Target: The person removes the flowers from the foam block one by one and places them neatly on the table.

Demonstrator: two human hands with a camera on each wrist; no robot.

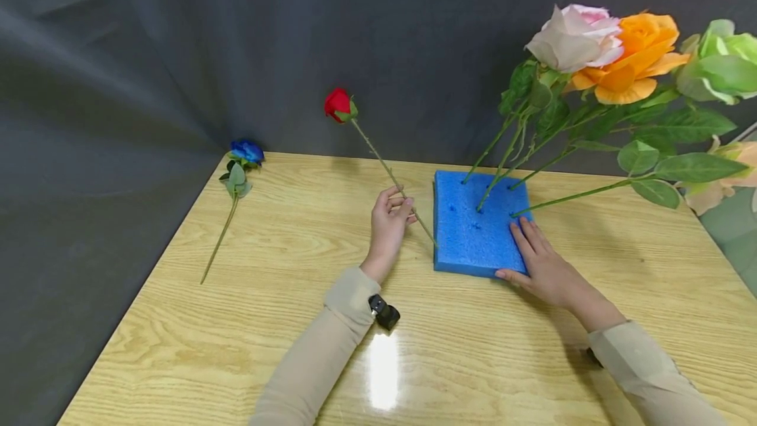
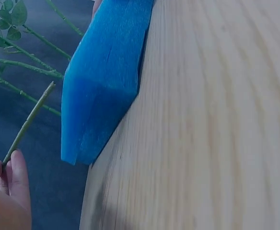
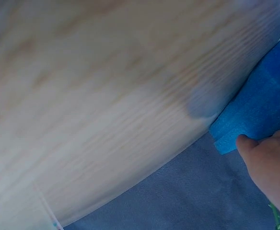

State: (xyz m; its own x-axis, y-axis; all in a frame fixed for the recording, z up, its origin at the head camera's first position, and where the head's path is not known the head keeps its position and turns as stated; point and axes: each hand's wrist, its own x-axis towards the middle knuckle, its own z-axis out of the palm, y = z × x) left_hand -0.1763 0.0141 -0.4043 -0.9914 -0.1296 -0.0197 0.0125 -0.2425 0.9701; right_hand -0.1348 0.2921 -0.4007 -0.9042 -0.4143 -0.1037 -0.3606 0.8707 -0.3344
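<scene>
Red rose: we see the red rose (image 1: 338,107) held aslant, its bloom up and to the left, its bare stem running down to the right; from the head its lower end lines up with the block's left edge, while the left wrist view shows that end free, just beside the foam
Left hand: we find the left hand (image 1: 388,222) raised left of the block, thumb and fingers pinching the rose's stem at its lower part
Right hand: we see the right hand (image 1: 547,271) resting on the block's near right corner; its fingers lie extended over the top by the right edge, its thumb by the front edge
Blue foam block: we have the foam block (image 1: 473,248) lying flat on the wooden table (image 1: 207,347); small holes show in its top
Standing flowers: we see green stems set in the block and leaning right; above them are a pale pink flower (image 1: 573,41), an orange flower (image 1: 635,61), a green flower (image 1: 721,64) and, lower at the right, a peach flower (image 1: 704,197)
Blue rose: we note the blue rose (image 1: 247,152) lying at the table's far left, well apart from both hands
Backdrop: we see a dark cloth (image 1: 236,51) behind the table
</scene>
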